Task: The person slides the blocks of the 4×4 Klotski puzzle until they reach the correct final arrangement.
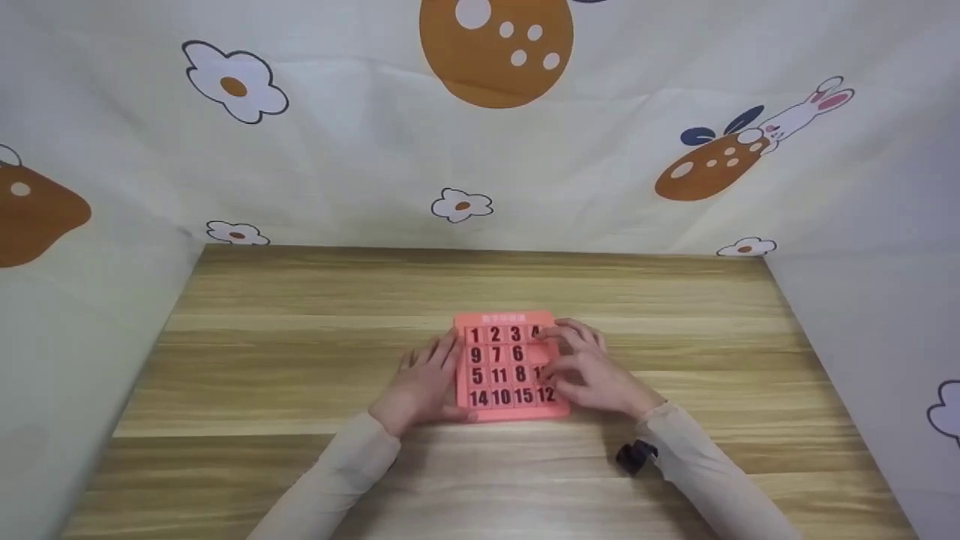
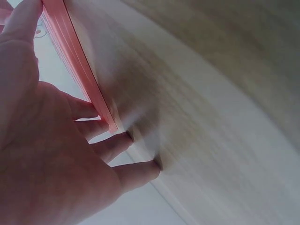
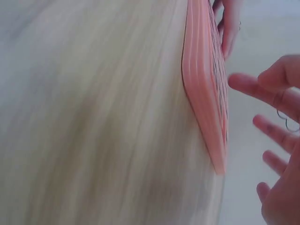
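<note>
A pink sliding number puzzle (image 1: 514, 411) lies flat on the table, its tiles printed with black numbers. An unfilled slot (image 1: 537, 352) shows at the right of its second row. My left hand (image 1: 421, 384) rests along the puzzle's left side, thumb at the near left corner. In the left wrist view its fingers (image 2: 140, 176) reach out straight, some touching the pink edge and others the tabletop. My right hand (image 1: 596, 375) hovers at the right side with spread fingertips over the right column, partly covering the 4 tile and the tile below the slot. In the right wrist view, its fingers (image 3: 276, 131) are apart from the edge.
The wood-grain table (image 1: 300, 315) extends around the puzzle on all sides. A pale printed cloth (image 1: 345, 150) with flowers and rabbits walls it at the back and sides. A small black object (image 1: 636, 456) sits by the right sleeve (image 1: 697, 457).
</note>
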`<action>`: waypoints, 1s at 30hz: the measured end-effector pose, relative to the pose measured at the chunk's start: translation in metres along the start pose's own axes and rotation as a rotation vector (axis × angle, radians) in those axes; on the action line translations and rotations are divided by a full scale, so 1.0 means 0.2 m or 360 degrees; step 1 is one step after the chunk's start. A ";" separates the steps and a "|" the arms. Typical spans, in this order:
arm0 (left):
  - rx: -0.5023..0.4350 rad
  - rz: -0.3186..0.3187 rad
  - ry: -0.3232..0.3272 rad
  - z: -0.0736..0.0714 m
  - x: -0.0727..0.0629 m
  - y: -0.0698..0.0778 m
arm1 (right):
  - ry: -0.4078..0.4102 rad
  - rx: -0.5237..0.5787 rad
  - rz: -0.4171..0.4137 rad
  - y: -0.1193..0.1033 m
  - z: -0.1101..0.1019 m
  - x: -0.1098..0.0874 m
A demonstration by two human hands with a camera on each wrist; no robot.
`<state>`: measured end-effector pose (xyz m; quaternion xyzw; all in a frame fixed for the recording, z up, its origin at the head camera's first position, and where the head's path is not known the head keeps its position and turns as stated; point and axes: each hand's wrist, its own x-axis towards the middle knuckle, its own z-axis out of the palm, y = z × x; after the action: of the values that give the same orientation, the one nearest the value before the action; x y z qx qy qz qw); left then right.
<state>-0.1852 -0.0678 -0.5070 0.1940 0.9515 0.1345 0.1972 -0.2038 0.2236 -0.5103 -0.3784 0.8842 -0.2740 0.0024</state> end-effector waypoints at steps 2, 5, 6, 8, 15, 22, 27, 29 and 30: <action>0.0000 -0.0001 0.0001 0.00 0.00 0.00 | 0.0022 -0.0006 0.0016 0.01 -0.01 -0.01; 0.0000 0.0003 -0.0002 0.00 0.00 0.00 | 0.0049 -0.0083 0.0085 0.01 -0.01 -0.01; -0.0002 0.0008 0.0000 0.00 -0.01 0.00 | 0.0058 -0.0105 0.0111 0.01 -0.01 -0.01; -0.0006 0.0020 0.0006 0.00 -0.01 0.00 | 0.0073 -0.0154 0.0155 0.01 -0.01 -0.01; -0.0008 0.0018 0.0004 0.00 0.00 0.00 | 0.0069 -0.0290 0.0222 0.00 0.01 -0.01; -0.0008 0.0008 0.0002 0.00 0.00 0.00 | -0.0099 -0.0191 -0.0051 -0.02 0.04 -0.01; 0.0013 0.0020 0.0008 0.00 0.00 0.00 | -0.0024 -0.0263 -0.0006 -0.03 0.01 -0.01; 0.0016 0.0022 0.0013 0.00 0.00 0.00 | 0.0038 -0.0314 0.0042 -0.04 0.00 0.00; 0.0017 0.0024 0.0017 0.00 0.00 0.00 | 0.0057 -0.0332 0.0056 -0.05 -0.01 0.00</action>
<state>-0.1852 -0.0686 -0.5070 0.2014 0.9518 0.1320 0.1901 -0.1979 0.2191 -0.5043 -0.3561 0.9143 -0.1871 -0.0481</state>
